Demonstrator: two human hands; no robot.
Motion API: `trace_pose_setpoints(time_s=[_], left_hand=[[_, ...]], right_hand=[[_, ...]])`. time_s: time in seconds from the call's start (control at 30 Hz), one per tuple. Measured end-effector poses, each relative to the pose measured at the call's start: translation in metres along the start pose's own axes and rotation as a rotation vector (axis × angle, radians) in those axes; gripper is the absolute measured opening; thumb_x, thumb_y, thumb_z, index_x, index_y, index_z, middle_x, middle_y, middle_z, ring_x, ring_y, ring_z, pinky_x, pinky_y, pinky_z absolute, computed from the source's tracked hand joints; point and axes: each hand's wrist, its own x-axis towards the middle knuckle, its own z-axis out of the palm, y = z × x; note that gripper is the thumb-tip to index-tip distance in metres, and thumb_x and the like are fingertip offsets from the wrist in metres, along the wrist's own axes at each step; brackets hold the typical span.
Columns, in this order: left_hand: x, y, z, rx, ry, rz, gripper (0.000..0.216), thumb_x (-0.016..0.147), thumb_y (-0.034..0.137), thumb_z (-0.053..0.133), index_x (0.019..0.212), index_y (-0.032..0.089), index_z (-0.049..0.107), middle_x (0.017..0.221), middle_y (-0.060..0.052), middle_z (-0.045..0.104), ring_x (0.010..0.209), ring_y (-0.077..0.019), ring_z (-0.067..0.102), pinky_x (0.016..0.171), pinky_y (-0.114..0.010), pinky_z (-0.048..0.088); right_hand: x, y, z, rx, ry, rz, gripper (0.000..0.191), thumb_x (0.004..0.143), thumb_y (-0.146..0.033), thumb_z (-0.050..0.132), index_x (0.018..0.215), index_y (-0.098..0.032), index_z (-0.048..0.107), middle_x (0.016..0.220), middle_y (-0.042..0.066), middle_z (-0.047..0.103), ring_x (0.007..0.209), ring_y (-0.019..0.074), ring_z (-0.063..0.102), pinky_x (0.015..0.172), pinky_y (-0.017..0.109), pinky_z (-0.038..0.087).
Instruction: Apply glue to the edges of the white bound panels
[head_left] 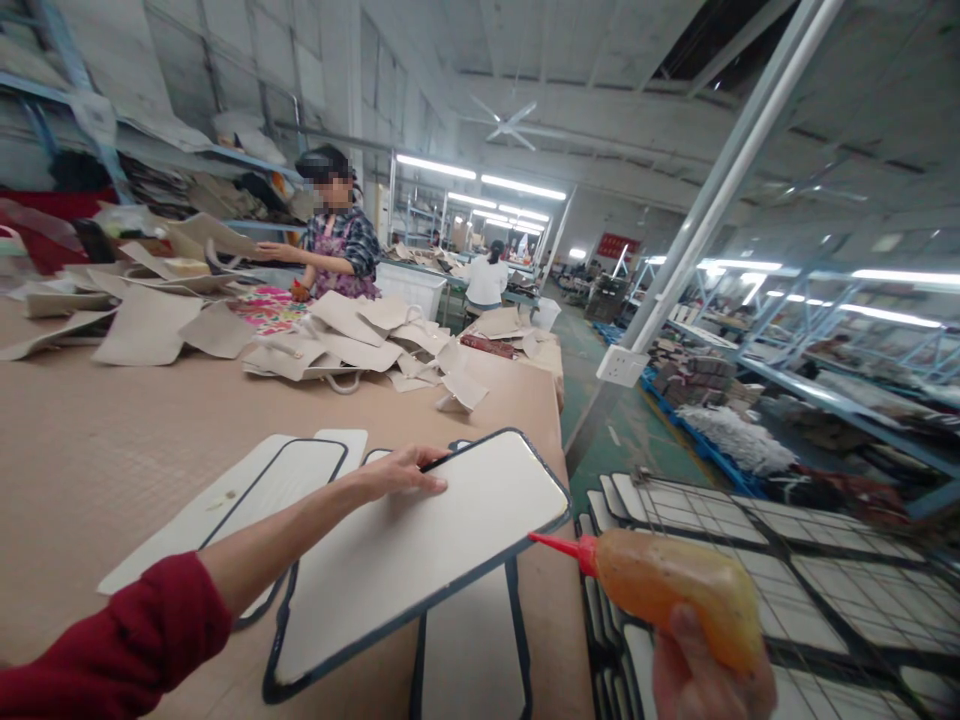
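My left hand (405, 472) grips the far edge of a white panel with a dark border (397, 540), thumb on its face, and the panel is tilted up off the table. In my right hand (709, 665) is a squeeze bottle (675, 585) of amber liquid with a red nozzle. The nozzle tip lies at the panel's right edge; whether it touches I cannot tell. Along parts of the border runs a yellowish glossy line. Beneath the held panel another bordered panel (476, 650) lies on the table, and more white panels (225, 520) lie to the left.
Beige pieces with handles (352, 335) are heaped across the far side of the brown table (150, 420). A co-worker (341, 235) stands behind them, reaching to the left. On the right are wire racks (750, 560) holding bordered panels, and a slanted metal post (697, 220) with a socket.
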Motion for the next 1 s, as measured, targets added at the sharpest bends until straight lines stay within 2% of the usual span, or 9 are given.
trace_pose_setpoints(time_s=[0.1, 0.2, 0.43, 0.7, 0.87, 1.0], left_hand=[[0.001, 0.003, 0.004, 0.011, 0.035, 0.003, 0.041, 0.063, 0.036, 0.08, 0.099, 0.017, 0.074, 0.083, 0.0, 0.072, 0.078, -0.0175, 0.06, 0.072, -0.023, 0.043], [0.0, 0.008, 0.008, -0.009, 0.063, -0.004, 0.039, 0.061, 0.034, 0.08, 0.096, 0.016, 0.074, 0.082, 0.0, 0.072, 0.078, -0.018, 0.061, 0.072, -0.024, 0.044], [-0.001, 0.015, 0.016, -0.079, 0.089, -0.043, 0.042, 0.058, 0.032, 0.081, 0.096, 0.015, 0.073, 0.083, -0.001, 0.073, 0.082, -0.0191, 0.063, 0.075, -0.025, 0.046], [0.006, 0.006, 0.014, -0.09, 0.167, -0.093, 0.052, 0.054, 0.037, 0.083, 0.1, 0.014, 0.072, 0.087, -0.004, 0.075, 0.08, -0.0225, 0.067, 0.069, -0.027, 0.05], [0.007, 0.011, 0.016, -0.089, 0.198, -0.12, 0.058, 0.053, 0.037, 0.084, 0.104, 0.015, 0.071, 0.087, -0.004, 0.075, 0.078, -0.0228, 0.068, 0.068, -0.028, 0.052], [0.009, 0.014, 0.017, -0.108, 0.216, -0.123, 0.057, 0.051, 0.036, 0.086, 0.102, 0.015, 0.072, 0.085, -0.004, 0.075, 0.074, -0.0223, 0.068, 0.065, -0.028, 0.052]], right_hand=[[0.001, 0.001, 0.0, 0.065, 0.06, 0.009, 0.058, 0.058, -0.027, 0.087, 0.112, -0.021, 0.063, 0.094, 0.001, 0.069, 0.08, 0.0185, 0.065, 0.07, 0.025, 0.056], [0.001, -0.001, 0.002, 0.086, 0.042, 0.003, 0.059, 0.054, -0.021, 0.088, 0.108, -0.019, 0.065, 0.089, 0.001, 0.07, 0.076, 0.0169, 0.065, 0.064, 0.022, 0.055], [-0.008, -0.015, 0.019, 0.092, 0.079, 0.045, 0.065, 0.047, -0.026, 0.09, 0.107, -0.017, 0.065, 0.092, 0.003, 0.071, 0.077, 0.0171, 0.066, 0.066, 0.021, 0.057], [-0.009, -0.01, 0.016, 0.036, -0.003, 0.034, 0.062, 0.052, -0.03, 0.089, 0.107, -0.018, 0.063, 0.094, 0.006, 0.071, 0.079, 0.0228, 0.068, 0.069, 0.031, 0.06], [-0.011, -0.001, 0.01, 0.055, -0.06, 0.081, 0.065, 0.054, -0.027, 0.089, 0.112, -0.02, 0.061, 0.096, 0.006, 0.071, 0.081, 0.0236, 0.069, 0.069, 0.032, 0.061], [-0.014, 0.002, 0.009, 0.029, -0.073, 0.086, 0.062, 0.054, -0.03, 0.089, 0.11, -0.02, 0.062, 0.092, 0.006, 0.07, 0.073, 0.0226, 0.068, 0.063, 0.031, 0.06]])
